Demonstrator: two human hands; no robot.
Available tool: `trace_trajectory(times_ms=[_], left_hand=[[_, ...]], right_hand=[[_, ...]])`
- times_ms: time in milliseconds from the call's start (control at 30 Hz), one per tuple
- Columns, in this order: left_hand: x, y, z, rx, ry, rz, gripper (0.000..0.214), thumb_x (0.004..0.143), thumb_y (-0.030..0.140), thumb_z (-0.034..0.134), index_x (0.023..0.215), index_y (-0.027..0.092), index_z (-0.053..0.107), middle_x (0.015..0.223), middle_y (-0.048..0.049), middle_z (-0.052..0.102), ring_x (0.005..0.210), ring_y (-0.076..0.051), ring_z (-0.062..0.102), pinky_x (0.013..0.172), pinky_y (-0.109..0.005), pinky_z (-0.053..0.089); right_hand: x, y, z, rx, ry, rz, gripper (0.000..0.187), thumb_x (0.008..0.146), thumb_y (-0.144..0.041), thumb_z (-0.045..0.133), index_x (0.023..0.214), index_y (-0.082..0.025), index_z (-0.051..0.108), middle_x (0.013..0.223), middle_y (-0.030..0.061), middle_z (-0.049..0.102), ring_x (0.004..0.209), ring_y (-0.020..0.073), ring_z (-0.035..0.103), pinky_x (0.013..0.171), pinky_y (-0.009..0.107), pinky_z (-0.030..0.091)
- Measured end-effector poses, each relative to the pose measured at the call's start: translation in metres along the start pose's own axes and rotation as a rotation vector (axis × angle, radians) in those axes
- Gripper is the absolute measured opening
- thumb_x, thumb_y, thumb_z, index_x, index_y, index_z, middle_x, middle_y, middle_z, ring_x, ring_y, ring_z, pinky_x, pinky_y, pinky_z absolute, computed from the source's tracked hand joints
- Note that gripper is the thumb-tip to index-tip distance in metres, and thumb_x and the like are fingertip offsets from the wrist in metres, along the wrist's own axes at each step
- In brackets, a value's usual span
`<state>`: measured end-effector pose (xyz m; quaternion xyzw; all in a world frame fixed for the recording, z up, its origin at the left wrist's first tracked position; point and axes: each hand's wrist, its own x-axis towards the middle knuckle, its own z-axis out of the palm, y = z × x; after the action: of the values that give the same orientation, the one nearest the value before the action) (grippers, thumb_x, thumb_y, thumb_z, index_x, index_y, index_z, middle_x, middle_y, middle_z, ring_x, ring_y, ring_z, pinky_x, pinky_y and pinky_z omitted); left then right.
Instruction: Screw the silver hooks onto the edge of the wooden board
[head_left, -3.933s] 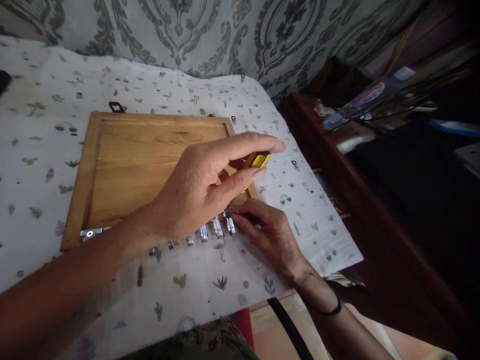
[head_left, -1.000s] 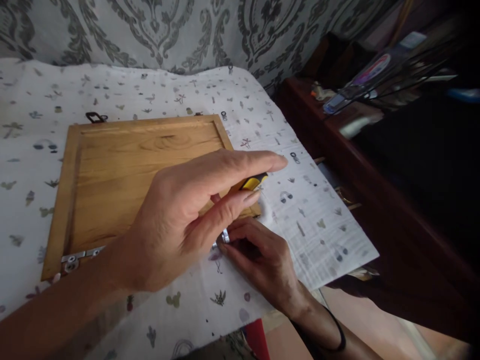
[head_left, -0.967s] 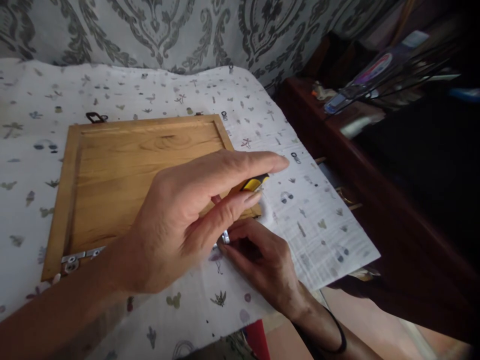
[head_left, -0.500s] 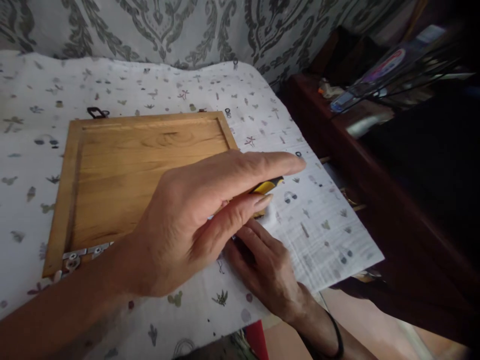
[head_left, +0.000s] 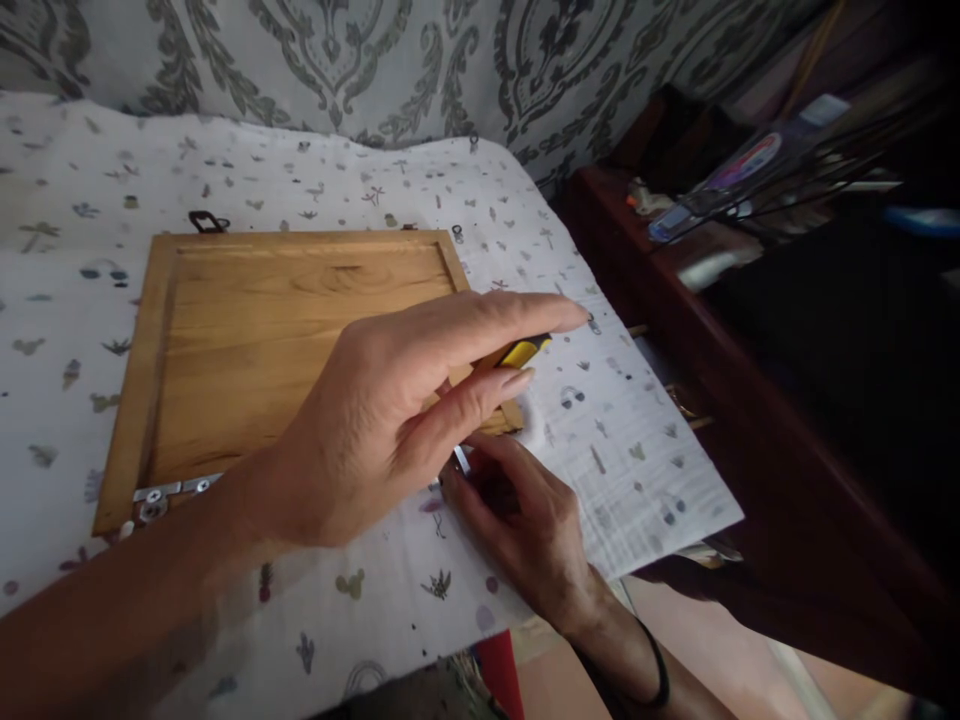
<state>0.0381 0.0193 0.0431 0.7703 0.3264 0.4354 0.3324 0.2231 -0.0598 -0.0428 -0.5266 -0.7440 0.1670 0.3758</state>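
Observation:
My left hand (head_left: 382,410) reaches over the right part of a shallow wooden box or framed panel (head_left: 277,340). Its thumb and fingers close around a yellow-and-black handle (head_left: 525,350), which looks like a screwdriver's; the palm hides the tool's other end. Just below, at the panel's near right corner, my right hand (head_left: 532,520) pinches a small silvery metal piece (head_left: 460,460), mostly covered by the fingers. A metal hinge strip (head_left: 169,490) with cross-head screws runs along the panel's near left edge and disappears behind my left forearm.
A white patterned cloth (head_left: 637,470) covers the table. Behind the panel lies a dark metal latch (head_left: 206,222). To the right stands dark red furniture (head_left: 675,300) with a clear plastic bottle (head_left: 750,165) on it. A patterned curtain (head_left: 337,70) hangs behind.
The view has shifted slightly. My left hand keeps its hold on the handle, and more of the silvery piece shows between my right fingers.

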Motion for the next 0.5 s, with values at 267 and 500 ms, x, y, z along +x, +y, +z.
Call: trace_trajectory(times_ms=[267, 500], left_hand=[[0.0015, -0.0006, -0.0012, -0.025, -0.022, -0.006, 0.031, 0.1, 0.014, 0.06, 0.125, 0.027, 0.071, 0.124, 0.0041, 0.077, 0.113, -0.019, 0.076, 0.096, -0.029, 0.066], [0.0002, -0.0027, 0.0009, -0.044, -0.016, 0.025, 0.033, 0.1, 0.013, 0.059, 0.126, 0.029, 0.071, 0.126, 0.0047, 0.076, 0.112, -0.018, 0.076, 0.096, -0.028, 0.067]], right_hand=[[0.0007, -0.0043, -0.0006, 0.019, 0.015, 0.072, 0.02, 0.095, -0.017, 0.07, 0.115, -0.018, 0.068, 0.081, -0.0026, 0.066, 0.061, 0.009, 0.062, 0.057, 0.019, 0.055], [0.0029, -0.0047, 0.001, 0.019, -0.008, 0.003, 0.023, 0.096, -0.014, 0.068, 0.119, -0.015, 0.069, 0.085, 0.0006, 0.068, 0.069, 0.0108, 0.065, 0.067, 0.021, 0.059]])
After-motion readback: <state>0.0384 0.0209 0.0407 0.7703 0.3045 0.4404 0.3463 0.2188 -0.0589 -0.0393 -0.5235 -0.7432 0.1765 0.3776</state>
